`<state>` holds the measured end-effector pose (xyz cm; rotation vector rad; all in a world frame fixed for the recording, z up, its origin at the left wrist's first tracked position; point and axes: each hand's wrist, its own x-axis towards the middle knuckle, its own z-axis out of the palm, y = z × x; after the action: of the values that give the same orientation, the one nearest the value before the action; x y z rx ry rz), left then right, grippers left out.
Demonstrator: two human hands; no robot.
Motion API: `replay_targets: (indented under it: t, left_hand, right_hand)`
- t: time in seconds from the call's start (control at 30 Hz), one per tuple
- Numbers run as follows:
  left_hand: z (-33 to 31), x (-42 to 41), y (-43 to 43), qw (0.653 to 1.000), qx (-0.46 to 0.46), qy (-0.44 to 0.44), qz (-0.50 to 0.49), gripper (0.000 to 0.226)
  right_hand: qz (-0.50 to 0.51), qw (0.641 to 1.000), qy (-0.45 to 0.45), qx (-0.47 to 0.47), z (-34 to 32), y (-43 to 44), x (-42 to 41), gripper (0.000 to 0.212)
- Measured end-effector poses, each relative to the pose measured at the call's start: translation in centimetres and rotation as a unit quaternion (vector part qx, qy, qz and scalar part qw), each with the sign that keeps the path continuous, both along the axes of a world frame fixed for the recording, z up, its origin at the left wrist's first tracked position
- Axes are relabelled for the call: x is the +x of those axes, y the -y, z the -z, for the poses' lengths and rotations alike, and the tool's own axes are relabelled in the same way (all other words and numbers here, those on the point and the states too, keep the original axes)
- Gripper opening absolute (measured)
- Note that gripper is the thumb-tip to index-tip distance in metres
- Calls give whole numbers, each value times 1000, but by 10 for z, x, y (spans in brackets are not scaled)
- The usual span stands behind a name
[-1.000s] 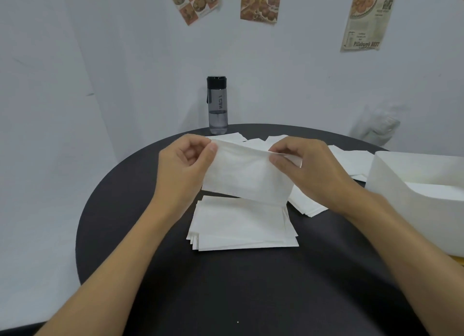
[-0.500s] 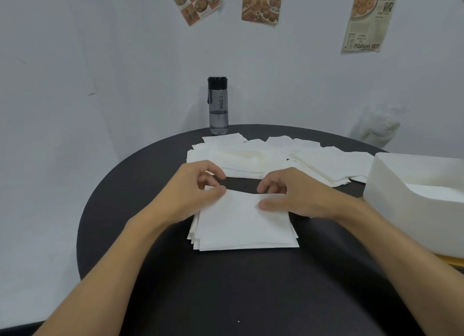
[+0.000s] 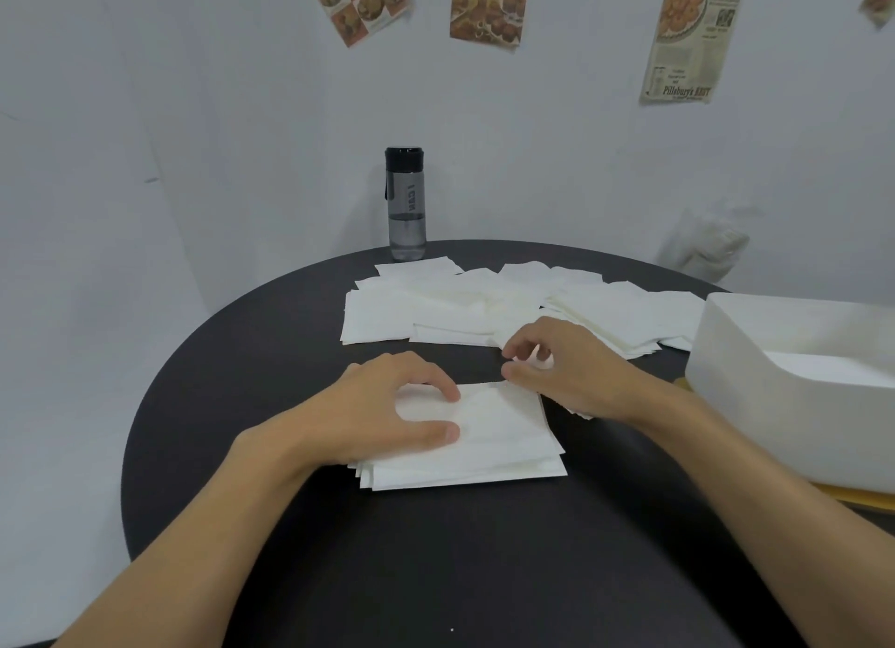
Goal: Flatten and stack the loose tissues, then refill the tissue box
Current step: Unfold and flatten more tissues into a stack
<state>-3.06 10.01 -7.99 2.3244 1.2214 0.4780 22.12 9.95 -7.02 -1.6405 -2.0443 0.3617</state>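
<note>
**Hands over a squared tissue stack on a round dark surface**

A round, matte black surface [image 3: 436, 575] stands against pale grey walls [image 3: 193, 114]. Three food posters hang on them. The right-hand poster [image 3: 687, 37] reads "Pillsbury's BEST" near its foot. At the far rim stands a smoky translucent water bottle [image 3: 406, 204] with a black cap; its vertical lettering is too small to read. A crumpled white bag [image 3: 712, 245] sits behind the rim at the right.

Loose tissues [image 3: 460, 308], thin white rectangles, lie overlapped across the far half. Nearer lies the stack of tissues [image 3: 503, 449], flat and roughly squared, its edges slightly stepped. The tissue box [image 3: 784, 405], smooth, white and round-cornered, stands open-topped at the right on something yellow [image 3: 862, 495].

The left hand [image 3: 382, 405] rests on the stack, fingers [image 3: 450, 393] gently curved, index tip and thumb tip pressing the top sheet. The right hand [image 3: 576, 371] hovers at the stack's far right corner, fingers loosely curled, thumb tip at the sheet's edge. Whether it pinches anything cannot be told.
</note>
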Motion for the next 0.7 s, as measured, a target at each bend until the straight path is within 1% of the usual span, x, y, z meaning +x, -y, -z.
replay_targets:
  t: [0.07, 0.1, 0.2, 0.27, 0.37, 0.47, 0.57, 0.7]
  left_hand:
    - [0, -1, 0, 1000, 2, 3, -6, 35]
    - [0, -1, -1, 1000, 4, 4, -8, 35]
    - [2, 0, -3, 1000, 15, 8, -7, 27]
    - [4, 1, -4, 1000, 23, 10, -3, 28]
    - [5, 2, -4, 1000, 21, 10, 4, 37]
    - [5, 0, -6, 1000, 19, 10, 8, 25]
    - [4, -4, -6, 1000, 12, 7, 18, 26]
    - [2, -10, -7, 1000, -11, 5, 27, 26]
  right_hand:
    - [78, 995, 49, 45, 3, -6, 4, 19]
    - [110, 990, 66, 52, 5, -9, 7, 23]
    - [158, 984, 81, 5, 12, -15, 16, 36]
    - [159, 984, 76, -23, 18, -16, 18, 38]
    - [151, 986, 65, -15, 21, -16, 16, 33]
    - [141, 988, 65, -5, 22, -15, 11, 32]
    - [126, 990, 69, 17, 16, -12, 12, 32]
    - [81, 995, 40, -31, 7, -10, 11, 43]
